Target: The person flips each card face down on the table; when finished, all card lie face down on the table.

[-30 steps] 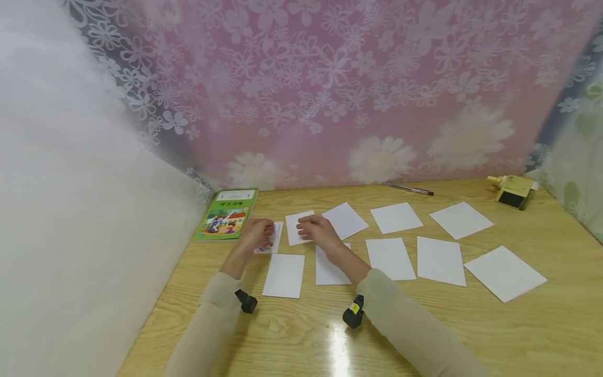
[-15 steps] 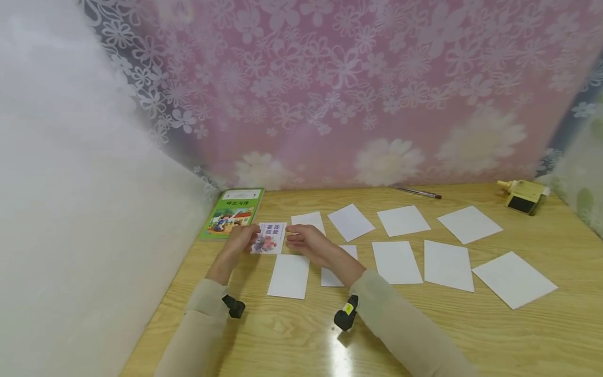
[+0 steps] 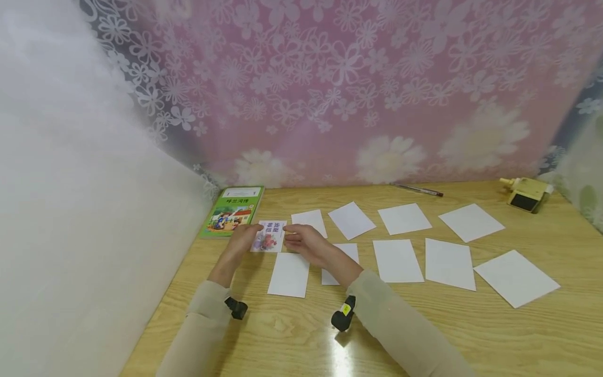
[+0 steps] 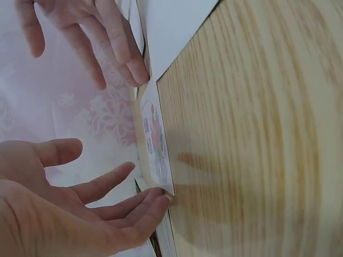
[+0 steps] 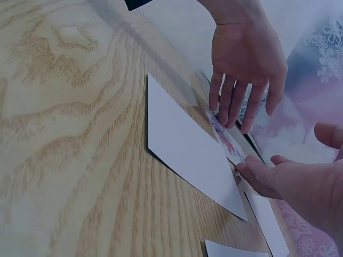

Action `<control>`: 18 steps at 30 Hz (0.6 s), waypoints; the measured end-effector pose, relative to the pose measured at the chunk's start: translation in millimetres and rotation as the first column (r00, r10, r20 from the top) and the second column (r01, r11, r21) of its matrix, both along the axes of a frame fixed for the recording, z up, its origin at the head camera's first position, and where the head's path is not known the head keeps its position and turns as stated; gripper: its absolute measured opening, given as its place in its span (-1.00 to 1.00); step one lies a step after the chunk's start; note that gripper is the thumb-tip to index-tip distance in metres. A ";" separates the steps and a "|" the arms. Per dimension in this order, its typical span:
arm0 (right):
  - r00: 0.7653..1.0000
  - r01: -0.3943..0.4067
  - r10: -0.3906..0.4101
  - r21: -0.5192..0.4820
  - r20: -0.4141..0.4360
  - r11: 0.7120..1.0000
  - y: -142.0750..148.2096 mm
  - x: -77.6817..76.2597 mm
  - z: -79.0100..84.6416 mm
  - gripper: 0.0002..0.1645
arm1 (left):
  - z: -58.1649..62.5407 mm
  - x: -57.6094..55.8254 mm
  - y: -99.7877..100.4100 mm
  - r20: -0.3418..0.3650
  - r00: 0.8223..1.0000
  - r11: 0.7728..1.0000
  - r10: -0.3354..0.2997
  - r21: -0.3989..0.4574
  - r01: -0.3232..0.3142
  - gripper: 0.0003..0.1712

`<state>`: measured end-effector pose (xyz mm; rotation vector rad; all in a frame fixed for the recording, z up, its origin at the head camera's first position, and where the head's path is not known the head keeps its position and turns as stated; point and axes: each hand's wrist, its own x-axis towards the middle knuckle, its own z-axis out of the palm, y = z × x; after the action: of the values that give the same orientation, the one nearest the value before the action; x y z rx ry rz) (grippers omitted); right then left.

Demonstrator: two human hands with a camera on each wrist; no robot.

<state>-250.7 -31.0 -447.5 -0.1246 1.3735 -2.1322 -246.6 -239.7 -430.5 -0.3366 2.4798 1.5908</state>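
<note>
A printed card (image 3: 268,236) with red and purple flowers and dark Chinese characters lies face up on the wooden table, between the two hands. At its left edge is the left hand (image 3: 239,242), fingers extended, fingertips right at the card's corner in the left wrist view. The right hand (image 3: 308,245) stands at the card's right edge, its fingers extended, the fingertips meeting that edge in the right wrist view (image 5: 305,179). Just in front of the printed card lies a blank white card (image 3: 288,275). Another white card (image 3: 308,219), behind the right hand, is partly covered by it.
A green picture-cover book (image 3: 231,212) lies at the back left, beside the left hand. Several blank white cards (image 3: 399,261) spread rightward in two rough rows. Along the back lies a pen (image 3: 418,189); a yellow object with a dark panel (image 3: 526,195) stands at the back right.
The left hand has shifted left off the printed card, uncovering its face. The right hand has come down to the card's right edge. Over the last half second both hands barely move.
</note>
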 end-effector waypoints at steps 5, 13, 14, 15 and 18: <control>1.000 0.004 -0.004 -0.017 0.016 1.000 -1.9 -0.8 -0.9 -0.29 | 0.6 -3.0 5.4 -0.006 1.000 1.000 -0.001 0.003 0.001 -0.33; 1.000 0.008 -0.008 -0.018 0.014 1.000 -1.6 -1.0 -2.2 -0.30 | 2.7 -3.4 4.8 -0.059 0.995 0.996 0.082 0.042 -0.080 -0.40; 1.000 0.011 -0.011 -0.016 0.018 1.000 -1.5 -1.2 -2.5 -0.31 | 2.1 -3.5 4.9 -0.077 0.993 0.995 0.095 0.030 -0.092 -0.43; 1.000 0.015 -0.015 -0.017 0.020 1.000 -1.5 -1.3 -2.7 -0.31 | 1.4 -3.7 5.2 -0.094 0.990 0.994 0.110 0.018 -0.109 -0.45; 1.000 0.026 -0.025 -0.019 0.019 0.999 -1.6 -2.3 -4.5 -0.33 | 0.6 -5.7 6.3 -0.128 0.979 0.987 0.158 -0.010 -0.161 -0.44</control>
<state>-253.0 -32.6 -452.0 -0.0953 1.3506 -2.1628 -252.2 -233.4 -429.9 -0.4618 2.6249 1.6982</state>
